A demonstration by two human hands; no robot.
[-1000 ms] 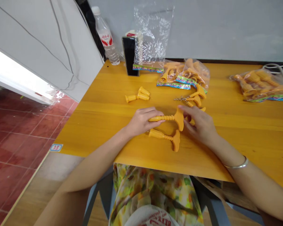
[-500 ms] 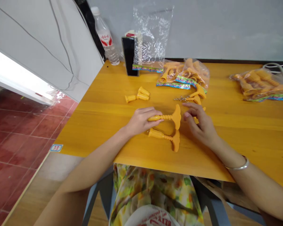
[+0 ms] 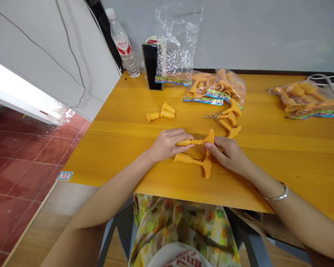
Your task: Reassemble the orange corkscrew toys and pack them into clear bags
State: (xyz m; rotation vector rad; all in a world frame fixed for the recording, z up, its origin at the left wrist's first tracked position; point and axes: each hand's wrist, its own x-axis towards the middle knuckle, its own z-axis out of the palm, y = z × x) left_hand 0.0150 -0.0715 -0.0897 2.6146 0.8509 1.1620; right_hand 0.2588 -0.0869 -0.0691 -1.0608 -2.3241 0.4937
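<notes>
My left hand (image 3: 171, 144) is closed around the ribbed sleeve of a yellow plastic corkscrew (image 3: 196, 142). At its other end, my right hand (image 3: 228, 152) pinches the T-shaped handle between thumb and fingers. Just below, a second yellow corkscrew (image 3: 189, 160) with its sleeve on lies on the table. Beyond my right hand are several yellow corkscrew handles (image 3: 230, 118), with metal spirals (image 3: 211, 116) showing at the left. A few loose yellow sleeves (image 3: 167, 112) lie past my left hand.
Clear bags of yellow parts (image 3: 225, 87) lie at the back, and another bag (image 3: 306, 98) at the right beside white cables. An empty clear bag (image 3: 179, 44) leans before a phone (image 3: 152, 66). A water bottle (image 3: 125, 46) stands at the back left of the wooden table (image 3: 111, 148).
My right hand has moved left and closed on the corkscrew's handle. The handle it was covering on the table now shows. My left hand keeps its hold on the sleeve.
</notes>
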